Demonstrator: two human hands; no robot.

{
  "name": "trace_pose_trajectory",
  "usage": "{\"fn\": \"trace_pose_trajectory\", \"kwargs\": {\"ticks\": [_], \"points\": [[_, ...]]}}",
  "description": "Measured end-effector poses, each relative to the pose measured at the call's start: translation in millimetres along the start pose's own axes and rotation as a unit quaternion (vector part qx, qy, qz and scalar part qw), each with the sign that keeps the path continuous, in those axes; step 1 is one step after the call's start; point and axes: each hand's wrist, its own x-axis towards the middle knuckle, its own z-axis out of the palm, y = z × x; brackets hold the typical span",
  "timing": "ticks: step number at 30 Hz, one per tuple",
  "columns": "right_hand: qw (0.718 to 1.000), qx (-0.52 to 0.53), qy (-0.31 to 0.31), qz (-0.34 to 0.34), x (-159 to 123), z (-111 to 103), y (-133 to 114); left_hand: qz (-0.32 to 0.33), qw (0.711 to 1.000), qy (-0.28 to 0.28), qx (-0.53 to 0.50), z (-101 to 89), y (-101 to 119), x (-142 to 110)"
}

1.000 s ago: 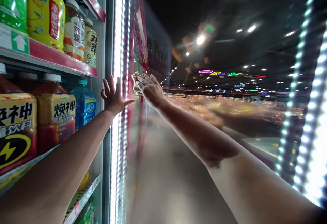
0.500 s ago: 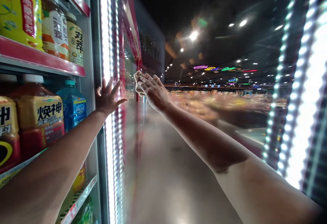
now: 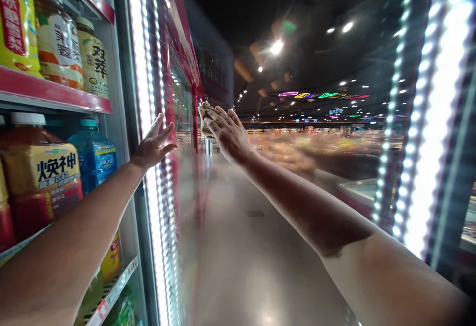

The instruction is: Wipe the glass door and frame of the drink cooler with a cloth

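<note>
Dark-ceilinged supermarket (image 3: 230, 14) space stretches over a glossy floor (image 3: 238, 246). On the left stands a drinks refrigerator (image 3: 119, 68); its red-edged upper shelf (image 3: 55, 88) carries capped plastic bottles, including a yellow bottle (image 3: 17, 24). Below, an energy-drink bottle (image 3: 44, 167) with red liquid stands near a blue bottle (image 3: 97, 155). Just beside the LED strip (image 3: 138, 68), the left hand (image 3: 154, 145) spreads its fingers apart, holding nothing visible. The right hand (image 3: 228, 133) keeps its fingers close together on a crumpled cloth (image 3: 204, 113), seemingly against clear glass. Probably light, soft and limp, it suits a flat palm over its bunched middle.
</note>
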Motion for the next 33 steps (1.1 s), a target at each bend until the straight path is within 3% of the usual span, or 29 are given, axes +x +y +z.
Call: {"fn": "trace_pose_trajectory", "kwargs": {"ticks": [6,9,14,19,26,33], "points": [[0.999,-0.001,-0.037,-0.024,-20,-1,-10,-0.049,0.998,-0.026,-0.019,-2.7,22,0],[0.999,-0.009,-0.037,-0.031,-21,-10,-1,-0.077,0.996,-0.023,-0.029,-0.6,32,-1],[1.0,-0.016,0.003,0.011,-23,-22,19,-0.105,0.994,-0.006,-0.039,11.5,45,-3],[1.0,-0.015,-0.021,-0.013,-40,-16,14,-0.128,0.991,0.029,-0.017,27.9,61,-2],[1.0,-0.012,-0.001,0.004,-37,-39,31,-0.152,0.988,0.03,0.011,35.4,62,-4],[1.0,-0.018,-0.023,-0.007,-56,-46,37,-0.148,0.988,0.043,0.028,36.6,64,-5]]}}
